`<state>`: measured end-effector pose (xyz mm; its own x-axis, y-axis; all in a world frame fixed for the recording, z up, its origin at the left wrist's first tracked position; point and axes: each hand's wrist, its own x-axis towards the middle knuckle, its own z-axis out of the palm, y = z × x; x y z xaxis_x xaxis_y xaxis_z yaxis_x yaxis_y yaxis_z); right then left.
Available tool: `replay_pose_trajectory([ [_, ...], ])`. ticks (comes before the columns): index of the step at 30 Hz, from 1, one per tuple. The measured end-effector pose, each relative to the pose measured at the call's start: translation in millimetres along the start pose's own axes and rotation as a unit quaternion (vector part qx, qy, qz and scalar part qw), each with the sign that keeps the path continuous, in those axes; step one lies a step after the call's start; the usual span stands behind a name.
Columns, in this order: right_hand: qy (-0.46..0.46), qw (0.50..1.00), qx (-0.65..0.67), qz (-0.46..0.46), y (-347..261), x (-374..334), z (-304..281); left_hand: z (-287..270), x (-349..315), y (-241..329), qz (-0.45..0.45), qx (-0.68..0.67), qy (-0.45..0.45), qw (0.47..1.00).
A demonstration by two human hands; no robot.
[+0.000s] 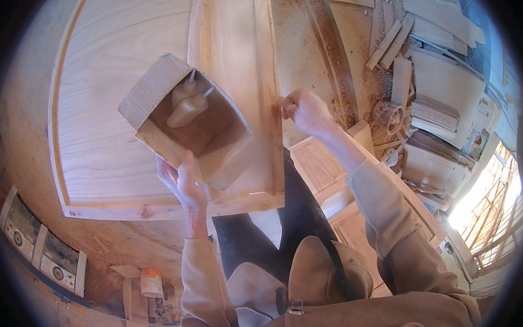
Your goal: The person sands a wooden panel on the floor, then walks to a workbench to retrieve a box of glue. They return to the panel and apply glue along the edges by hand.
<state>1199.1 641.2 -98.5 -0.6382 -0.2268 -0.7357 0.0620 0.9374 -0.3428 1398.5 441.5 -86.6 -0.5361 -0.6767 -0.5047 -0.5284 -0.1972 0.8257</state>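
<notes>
My left hand (184, 180) grips the near edge of an open cardboard box (155, 89), its thumb over the wall. The box is tilted so its inside faces me, above a framed wooden panel (105, 128). Two whitish squeeze bottles with pointed nozzles lie in it: a nearer bottle (188, 112) and a second bottle (182, 90) partly behind it. My right hand (308, 111) is closed by the panel's right edge, apart from the box. Whatever its curled fingers may hold is hidden.
Paneled wooden pieces (319, 167) stand below my right arm. Wood offcuts (392, 41), sawdust and a round tub (388, 117) are on the floor to the right. At lower left are a paint bucket (151, 282) and a unit with round speaker-like discs (45, 252).
</notes>
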Motion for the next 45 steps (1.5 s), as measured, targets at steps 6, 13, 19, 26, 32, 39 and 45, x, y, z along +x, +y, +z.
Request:
replay_pose_trajectory([
  [6,-0.026,0.999,0.029,0.0,-3,6,-1,-1,1,-2,0.008,-0.002,-0.012,1.0],
  [13,-0.025,0.998,0.01,0.057,1,6,-2,0,0,-2,-0.017,-0.039,0.007,0.999],
  [19,-0.015,0.997,0.069,-0.026,6,6,3,-1,0,0,0.013,0.013,-0.011,1.0],
  [26,0.178,0.983,0.032,-0.004,15,0,-27,0,0,6,-0.004,-0.028,-0.022,0.999],
  [32,0.263,0.93,-0.067,-0.247,-32,-42,-34,7,1,8,0.009,-0.097,-0.01,0.995],
  [39,0.118,0.909,-0.052,-0.397,-116,-69,27,8,4,20,0.024,-0.049,-0.027,0.998],
  [45,-0.025,0.929,-0.141,-0.34,-138,-48,48,11,4,19,0.02,-0.115,-0.033,0.993],
])
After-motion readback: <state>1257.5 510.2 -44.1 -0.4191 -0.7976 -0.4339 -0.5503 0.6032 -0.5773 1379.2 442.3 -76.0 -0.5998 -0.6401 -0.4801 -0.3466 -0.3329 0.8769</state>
